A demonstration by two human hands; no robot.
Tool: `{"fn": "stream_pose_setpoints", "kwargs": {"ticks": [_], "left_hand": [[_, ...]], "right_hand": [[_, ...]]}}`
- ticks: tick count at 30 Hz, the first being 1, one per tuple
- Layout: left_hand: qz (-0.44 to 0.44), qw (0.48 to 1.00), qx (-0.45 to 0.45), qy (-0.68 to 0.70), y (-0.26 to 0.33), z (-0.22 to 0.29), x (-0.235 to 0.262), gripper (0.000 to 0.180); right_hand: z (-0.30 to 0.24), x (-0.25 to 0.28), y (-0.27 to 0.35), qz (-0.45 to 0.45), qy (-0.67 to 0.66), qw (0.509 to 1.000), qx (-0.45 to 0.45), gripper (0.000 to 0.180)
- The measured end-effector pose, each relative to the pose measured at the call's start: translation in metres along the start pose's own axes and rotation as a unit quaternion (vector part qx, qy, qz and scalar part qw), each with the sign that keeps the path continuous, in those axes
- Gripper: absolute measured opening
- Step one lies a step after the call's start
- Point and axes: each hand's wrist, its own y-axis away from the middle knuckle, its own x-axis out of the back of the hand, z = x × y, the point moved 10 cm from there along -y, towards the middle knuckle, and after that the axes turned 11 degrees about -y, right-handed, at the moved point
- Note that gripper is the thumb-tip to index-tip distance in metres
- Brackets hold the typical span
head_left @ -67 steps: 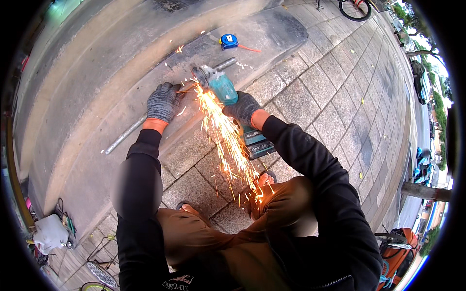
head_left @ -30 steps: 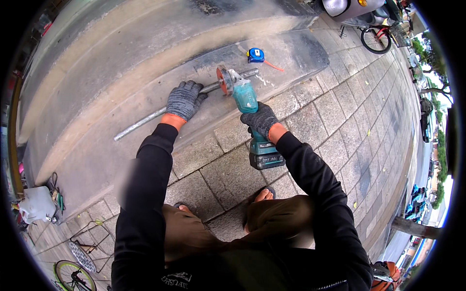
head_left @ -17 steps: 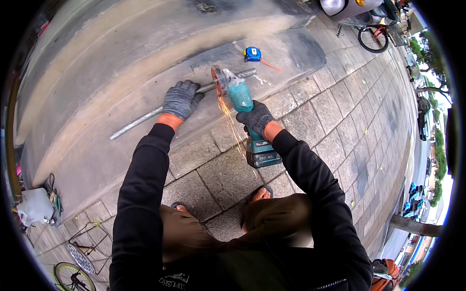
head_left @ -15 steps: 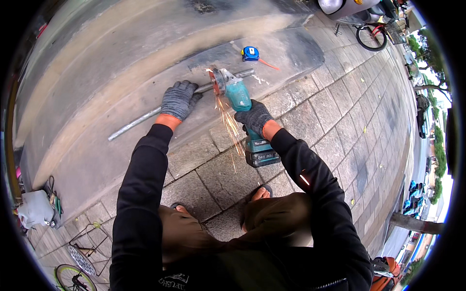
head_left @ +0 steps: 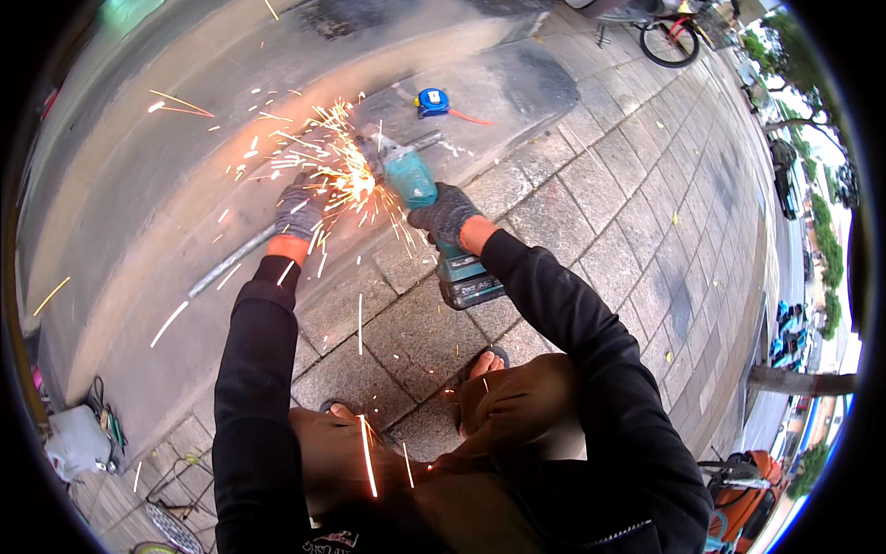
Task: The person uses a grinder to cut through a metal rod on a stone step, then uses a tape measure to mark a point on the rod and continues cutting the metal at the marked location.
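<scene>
A grey metal pipe (head_left: 233,262) lies slantwise across the low stone step. My left hand (head_left: 299,210), in a grey knit glove with an orange cuff, is closed around the pipe. My right hand (head_left: 447,216), gloved alike, grips a teal cordless angle grinder (head_left: 410,179) with a dark battery at its base. The grinder's disc meets the pipe just right of my left hand. Bright sparks spray from there and hide the disc and the contact point. Some sparks fly over my left hand and toward my legs.
A blue tape measure (head_left: 432,102) with an orange strap rests on the step beyond the grinder. Stone paving (head_left: 591,203) stretches to the right, and my sandalled feet stand on it. A pale plastic container (head_left: 77,441) sits at the lower left. A bicycle wheel (head_left: 669,43) shows far right.
The sparks have grown from a thin downward stream into a wide burst around the disc and my left hand. The whole view has shifted slightly; both hands keep their holds.
</scene>
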Motion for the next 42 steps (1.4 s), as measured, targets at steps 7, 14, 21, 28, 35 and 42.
{"fn": "stream_pose_setpoints", "kwargs": {"ticks": [7,14,21,28,35,42], "left_hand": [[0.047,0.999,0.010,0.012,-0.005,0.012,0.015,0.035],[-0.006,0.996,0.055,0.063,-0.007,0.007,0.030,0.042],[-0.032,0.995,0.056,0.072,-0.008,0.010,0.034,0.043],[-0.033,0.995,0.060,0.069,-0.008,0.008,0.031,0.045],[-0.003,0.997,0.055,0.051,-0.008,0.008,0.034,0.044],[-0.007,0.998,0.044,0.055,-0.009,0.011,0.029,0.043]], "right_hand": [[0.014,0.014,-0.003,0.016,0.063,0.998,0.015,0.058],[0.020,0.014,-0.012,0.035,0.153,0.986,0.053,0.055],[0.030,0.014,-0.007,0.008,0.147,0.982,0.119,0.048],[0.028,0.005,-0.007,-0.043,0.141,0.989,0.025,0.047],[0.001,0.006,0.011,-0.002,0.011,1.000,-0.014,0.051],[0.006,0.008,0.000,0.000,0.015,1.000,-0.008,0.053]]}}
